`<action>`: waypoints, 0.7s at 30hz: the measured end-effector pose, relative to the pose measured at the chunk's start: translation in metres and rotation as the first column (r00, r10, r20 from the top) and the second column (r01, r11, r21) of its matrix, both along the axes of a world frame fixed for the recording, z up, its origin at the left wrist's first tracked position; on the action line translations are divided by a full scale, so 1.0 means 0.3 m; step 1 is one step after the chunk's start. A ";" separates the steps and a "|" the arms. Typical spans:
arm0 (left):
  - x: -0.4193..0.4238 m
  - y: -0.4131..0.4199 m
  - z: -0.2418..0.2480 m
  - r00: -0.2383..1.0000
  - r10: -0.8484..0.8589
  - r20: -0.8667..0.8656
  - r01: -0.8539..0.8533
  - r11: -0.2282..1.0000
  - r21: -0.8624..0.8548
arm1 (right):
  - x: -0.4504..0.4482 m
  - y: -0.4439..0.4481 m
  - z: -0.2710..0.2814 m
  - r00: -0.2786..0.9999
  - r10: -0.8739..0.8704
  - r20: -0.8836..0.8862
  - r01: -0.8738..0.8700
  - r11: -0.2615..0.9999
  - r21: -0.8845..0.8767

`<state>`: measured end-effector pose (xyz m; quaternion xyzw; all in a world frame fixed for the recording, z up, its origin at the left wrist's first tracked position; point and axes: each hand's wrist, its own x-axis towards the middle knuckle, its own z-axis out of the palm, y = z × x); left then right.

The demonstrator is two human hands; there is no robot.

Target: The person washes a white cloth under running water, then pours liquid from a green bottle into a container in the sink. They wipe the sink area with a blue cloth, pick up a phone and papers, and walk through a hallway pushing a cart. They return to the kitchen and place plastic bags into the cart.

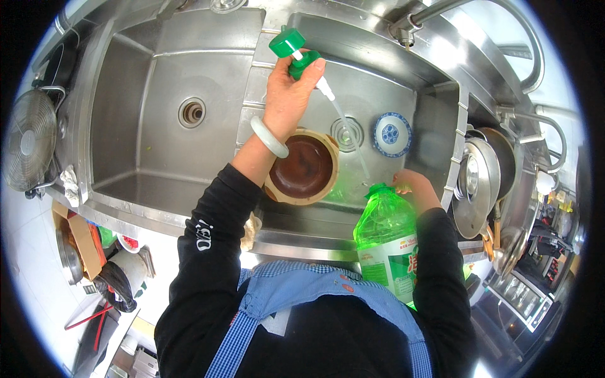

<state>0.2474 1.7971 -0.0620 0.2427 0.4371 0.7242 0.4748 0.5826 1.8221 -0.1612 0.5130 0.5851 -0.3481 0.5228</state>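
My left hand is closed round the green pump dispenser, whose translucent dip tube slants down over the right basin. The tube's lower end is just above and left of the mouth of a large green plastic detergent bottle. My right hand is beside the bottle's neck, fingers bent; whether it grips the bottle or something else is hard to see. Under my left wrist, a brown-glazed clay pot stands in the right basin. A blue-and-white porcelain dish lies to its right, past the drain.
The left steel basin has an open drain. A faucet arches over the right basin's far corner. Pans and lids stand at the right. A fan is at the far left, with a cardboard box below it.
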 end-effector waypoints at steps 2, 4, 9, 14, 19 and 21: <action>0.003 0.001 0.003 1.000 0.000 0.000 0.000 1.000 -0.005 | -0.002 -0.001 0.010 1.000 -0.019 -0.005 0.019 1.000 0.006; 0.005 0.002 0.006 1.000 -0.004 -0.006 0.004 1.000 -0.004 | 0.000 -0.006 0.021 0.997 -0.074 -0.023 0.075 0.996 0.037; 0.012 0.002 0.024 0.999 -0.001 -0.037 0.001 1.000 -0.004 | 0.016 -0.022 0.048 0.962 -0.256 -0.099 0.268 0.954 0.133; 0.017 -0.010 0.055 1.000 -0.001 -0.016 0.001 1.000 0.017 | 0.022 -0.030 0.083 0.912 -0.369 -0.177 0.388 0.918 0.088; -0.006 -0.020 0.084 1.000 0.008 0.010 -0.009 0.998 0.062 | -0.002 -0.074 0.158 0.717 -0.607 -0.342 0.662 0.747 0.064; -0.015 -0.025 0.094 1.000 0.026 -0.013 -0.025 0.996 0.084 | -0.017 -0.091 0.187 0.651 -0.642 -0.405 0.708 0.706 0.019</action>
